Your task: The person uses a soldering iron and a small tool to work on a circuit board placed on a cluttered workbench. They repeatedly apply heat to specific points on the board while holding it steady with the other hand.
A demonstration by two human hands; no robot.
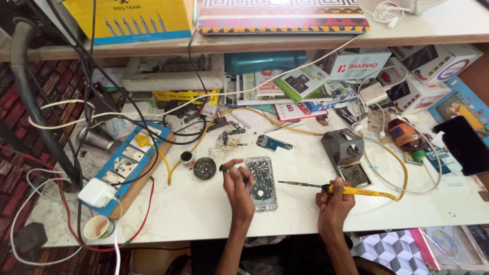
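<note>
An opened phone [262, 182] lies face down on the white workbench [305, 214], its circuit board exposed. My left hand [236, 182] rests against the phone's left edge and pinches a thin dark tool near its upper corner. My right hand [333, 198] grips a yellow-handled soldering iron [351, 190]; its metal tip points left, ending just right of the phone. The iron's yellow cord [402, 178] loops off to the right.
A grey soldering-iron stand [346, 153] sits right of the phone, a round flux tin [205, 168] and small pot [187, 159] to its left. A blue power strip [127, 165] with a white adapter, tangled cables, boxes, a brown bottle [405, 135] and a black phone [466, 145] crowd the bench.
</note>
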